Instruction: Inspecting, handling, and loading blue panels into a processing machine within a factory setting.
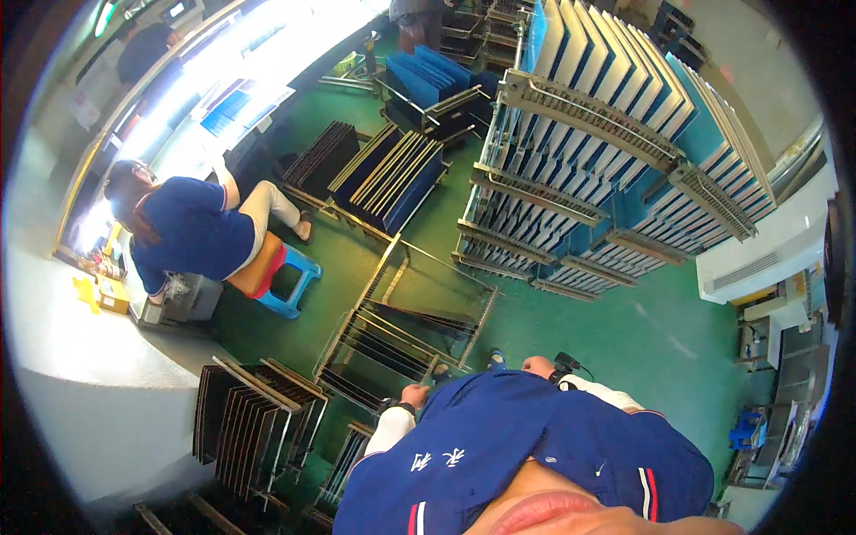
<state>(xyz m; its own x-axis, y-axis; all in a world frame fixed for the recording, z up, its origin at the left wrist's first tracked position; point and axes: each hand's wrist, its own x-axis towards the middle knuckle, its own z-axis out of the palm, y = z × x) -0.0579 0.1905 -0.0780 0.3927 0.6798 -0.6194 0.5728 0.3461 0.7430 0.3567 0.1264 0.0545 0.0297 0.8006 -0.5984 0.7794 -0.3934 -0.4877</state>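
Note:
My left hand (415,395) is just in front of my body, near the end of a low metal rack frame (392,321). Its fingers look curled in, and nothing shows in them. Further right, my right hand (539,366) hangs over the green floor with its fingers loosely closed; no object is visible in it. A dark band is on each wrist, and a small black device (567,362) with a cable is at the right one. Dark panels (383,348) stand on edge in the low rack, some of them leaning. Both hands appear small, so finer finger detail is hidden.
A tall rack (588,125) of white and blue panels towers ahead right. Lower racks with dark panels (259,428) and blue panels (388,178) stand at left and ahead. A co-worker (192,223) sits on a stool (294,285) at a lit bench.

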